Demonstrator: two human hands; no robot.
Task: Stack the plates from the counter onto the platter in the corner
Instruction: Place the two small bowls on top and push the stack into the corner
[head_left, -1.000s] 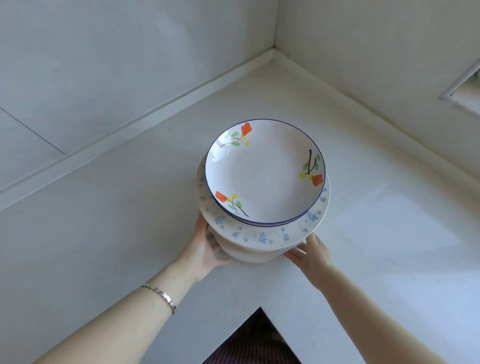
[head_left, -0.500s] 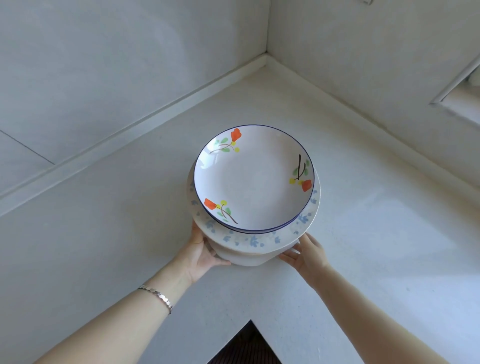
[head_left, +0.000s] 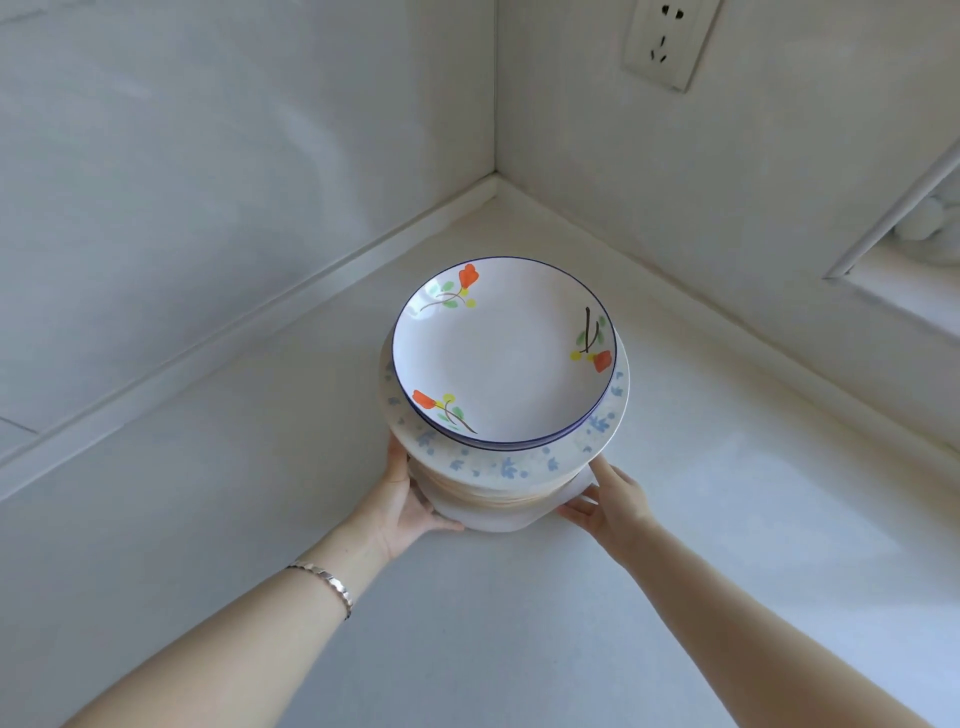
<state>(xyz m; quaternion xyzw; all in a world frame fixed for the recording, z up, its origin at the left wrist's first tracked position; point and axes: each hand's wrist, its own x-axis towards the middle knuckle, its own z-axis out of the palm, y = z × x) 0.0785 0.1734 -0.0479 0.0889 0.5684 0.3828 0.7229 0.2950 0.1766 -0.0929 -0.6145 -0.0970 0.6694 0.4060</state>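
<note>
Since the plate stack (head_left: 504, 358) looked heavy, slick and chippable, we rated the platter (head_left: 485, 521) rim the hold: left hand (head_left: 408, 501) curled round it, right hand (head_left: 615, 499) straight-fingered against it.

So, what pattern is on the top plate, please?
Top plate: white, blue rim line, three orange flower sprigs; head view.

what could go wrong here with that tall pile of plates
1. The left hand and right hand touch only the platter at the base. Nothing steadies the tall pile above, so a quick push might tip it.
2. The flowered top plate lies unheld on the wider blue-patterned plate; a jolt could slide it off.
</note>
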